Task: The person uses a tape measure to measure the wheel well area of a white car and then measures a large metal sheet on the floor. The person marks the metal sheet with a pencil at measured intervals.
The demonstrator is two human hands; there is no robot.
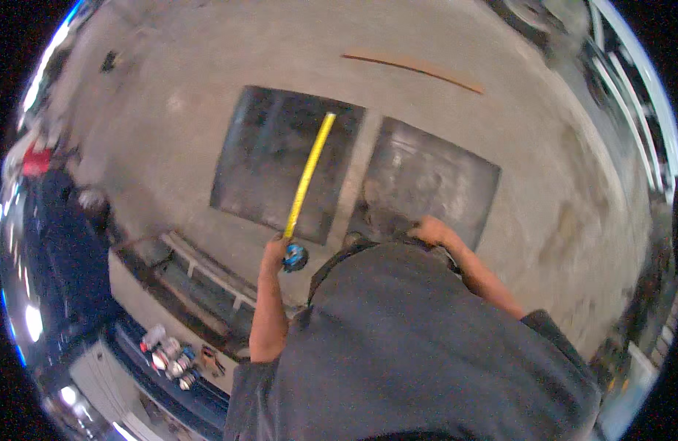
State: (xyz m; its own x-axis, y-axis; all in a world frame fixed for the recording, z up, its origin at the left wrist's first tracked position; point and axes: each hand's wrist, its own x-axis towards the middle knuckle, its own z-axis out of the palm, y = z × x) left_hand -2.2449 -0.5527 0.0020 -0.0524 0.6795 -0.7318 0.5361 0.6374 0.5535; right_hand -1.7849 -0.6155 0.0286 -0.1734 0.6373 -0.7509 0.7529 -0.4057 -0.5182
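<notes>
My left hand (276, 251) is closed around a tape measure (295, 258) with a blue and black case. Its yellow blade (307, 176) runs out, away from me, above the left dark flat panel (269, 158). The blade's far end hangs over the upper right part of that panel. At my waist, by the hem of my dark shirt, is my right hand (431, 231), with its fingers curled. What those fingers hold, if anything, cannot be made out. Beyond it a second dark panel (434, 173) lies on the floor, partly hidden by my body.
A long thin brown strip (412, 66) lies on the concrete floor (177, 95) beyond the panels. At the lower left stand a metal frame (199, 268) and a ledge with several cans (173, 360). A wheel (526, 15) shows at the upper right.
</notes>
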